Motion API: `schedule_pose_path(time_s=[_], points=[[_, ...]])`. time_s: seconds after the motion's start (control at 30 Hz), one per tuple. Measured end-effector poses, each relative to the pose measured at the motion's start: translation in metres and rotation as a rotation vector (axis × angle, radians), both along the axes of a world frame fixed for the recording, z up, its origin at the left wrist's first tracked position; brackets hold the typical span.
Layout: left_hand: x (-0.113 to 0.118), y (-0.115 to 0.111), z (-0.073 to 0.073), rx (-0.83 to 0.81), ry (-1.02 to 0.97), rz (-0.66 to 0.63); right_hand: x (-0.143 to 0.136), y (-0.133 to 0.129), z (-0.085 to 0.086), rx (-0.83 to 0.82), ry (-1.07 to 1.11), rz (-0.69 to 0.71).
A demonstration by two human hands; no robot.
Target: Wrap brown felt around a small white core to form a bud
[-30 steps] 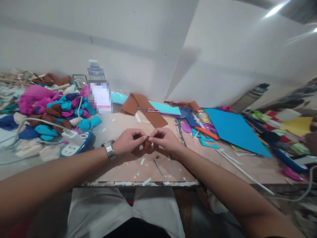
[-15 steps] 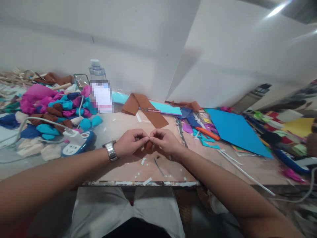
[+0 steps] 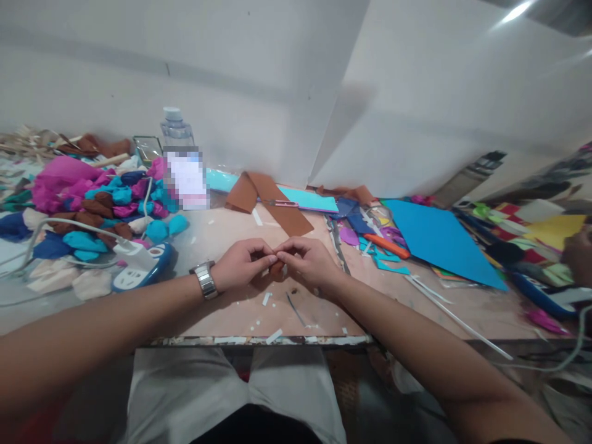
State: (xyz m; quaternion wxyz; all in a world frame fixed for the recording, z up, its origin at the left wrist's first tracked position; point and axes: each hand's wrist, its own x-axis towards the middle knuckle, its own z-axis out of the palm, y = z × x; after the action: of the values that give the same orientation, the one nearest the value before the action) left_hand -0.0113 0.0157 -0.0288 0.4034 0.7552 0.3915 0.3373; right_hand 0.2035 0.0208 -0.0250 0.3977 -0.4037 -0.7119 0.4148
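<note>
Over the middle of the table, my left hand and my right hand meet fingertip to fingertip. Both pinch a small piece of brown crepe paper, mostly hidden by the fingers. A metal watch circles my left wrist. Behind the hands lies a folded strip of brown crepe paper, with a thin red-handled tool resting across it. Light-blue paper is partly under that strip.
Crumpled coloured paper pieces crowd the left, beside a power strip with a cable. A bottle stands behind a blurred phone. To the right are an orange cutter, blue sheets and a white stick.
Both hands stay together, and the fingers have shifted slightly around the brown paper piece. The whole view has moved a little. At the far right, another person's hand has moved slightly left.
</note>
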Motion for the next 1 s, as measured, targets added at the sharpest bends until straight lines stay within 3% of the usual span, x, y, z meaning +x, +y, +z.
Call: schedule_pose_path(time_s=[0.47,0.7,0.8,1.0], points=[[0.002,0.000,-0.005,-0.089,-0.071,-0.012,-0.008,-0.005,-0.001,-0.045,0.049,0.008],[0.002,-0.002,-0.006,-0.097,-0.136,-0.110,-0.006,-0.004,-0.001,-0.087,0.083,-0.019],[0.003,-0.006,-0.006,-0.065,-0.168,-0.145,-0.008,-0.004,-0.002,-0.098,0.134,-0.031],[0.006,-0.011,-0.002,0.079,-0.169,-0.077,-0.012,-0.008,-0.001,-0.147,0.212,-0.002]])
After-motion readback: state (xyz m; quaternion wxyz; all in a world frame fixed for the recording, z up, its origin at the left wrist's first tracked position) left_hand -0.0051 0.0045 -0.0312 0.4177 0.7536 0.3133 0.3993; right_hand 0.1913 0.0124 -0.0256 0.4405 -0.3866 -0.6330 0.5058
